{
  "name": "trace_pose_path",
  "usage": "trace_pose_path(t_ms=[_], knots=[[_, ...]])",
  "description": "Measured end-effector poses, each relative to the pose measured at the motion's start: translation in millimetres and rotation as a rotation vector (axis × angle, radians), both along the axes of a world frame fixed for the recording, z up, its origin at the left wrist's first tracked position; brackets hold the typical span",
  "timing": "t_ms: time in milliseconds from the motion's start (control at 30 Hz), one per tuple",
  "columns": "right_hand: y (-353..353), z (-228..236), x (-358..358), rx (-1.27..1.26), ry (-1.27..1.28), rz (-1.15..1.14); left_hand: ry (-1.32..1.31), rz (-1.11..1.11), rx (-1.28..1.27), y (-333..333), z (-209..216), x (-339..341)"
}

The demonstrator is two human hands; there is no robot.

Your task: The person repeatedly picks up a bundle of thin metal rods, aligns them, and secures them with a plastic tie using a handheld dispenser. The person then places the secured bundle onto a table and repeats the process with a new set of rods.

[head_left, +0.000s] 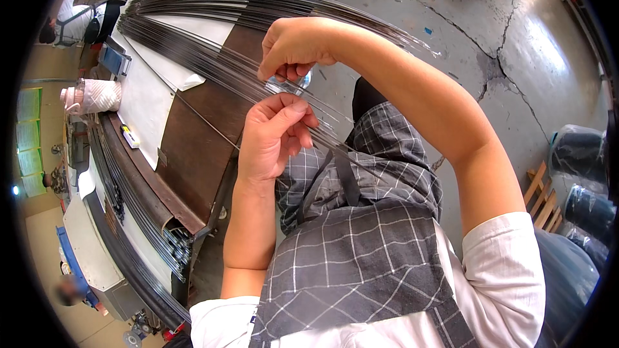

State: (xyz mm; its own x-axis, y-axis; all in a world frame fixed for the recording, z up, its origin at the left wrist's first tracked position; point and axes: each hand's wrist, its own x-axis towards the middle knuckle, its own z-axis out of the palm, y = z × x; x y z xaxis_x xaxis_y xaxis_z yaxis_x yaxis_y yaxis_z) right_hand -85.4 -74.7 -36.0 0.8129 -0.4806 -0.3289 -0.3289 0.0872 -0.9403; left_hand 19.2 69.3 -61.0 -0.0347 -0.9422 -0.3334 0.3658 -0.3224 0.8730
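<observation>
Long thin dark rods (187, 58) lie in a spread bundle across the bench, their near ends reaching over its edge toward my lap. My left hand (274, 130) is closed at these ends, thumb pressed to the fingers on thin rods. Just beyond it, my right hand (293, 48) bends in from the right with curled fingers, pinching a thin rod among the others. Between the hands shows a clear, shiny piece (289, 84), partly covered by fingers and rods. A second, thicker bundle of dark rods (245, 1) lies farther back, its light-coloured tips hanging past the bench.
White paper (145, 113) covers part of the brown bench top (200, 145). A pink-and-white ribbed container (93, 96) and a small yellow-and-white box (129, 136) are at left. More rods (151, 235) fill a lower rack. Plastic-wrapped rolls (580, 154) stand right, on cracked grey floor (451, 38). Other people are at far left.
</observation>
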Motion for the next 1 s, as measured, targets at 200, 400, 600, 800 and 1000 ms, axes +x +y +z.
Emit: trace_pose_path(t_ms=[200, 400, 600, 800, 1000], knots=[[-4, 0, -2, 0.043, -0.033, 0.018, 0.036, 0.009, -0.001, 2, -1, -1], [-11, -11, 0, 0.169, -0.086, 0.076, 0.062, 0.006, -0.013, 2, -3, -1], [-10, -11, -1, 0.271, -0.139, 0.126, 0.064, 0.009, -0.011, 3, -3, -2], [-7, -12, -3, 0.353, -0.181, 0.132, 0.074, 0.011, -0.013, 3, -2, -2], [-6, -10, -2, 0.329, -0.164, 0.081, 0.056, -0.011, -0.022, 2, -6, -3]])
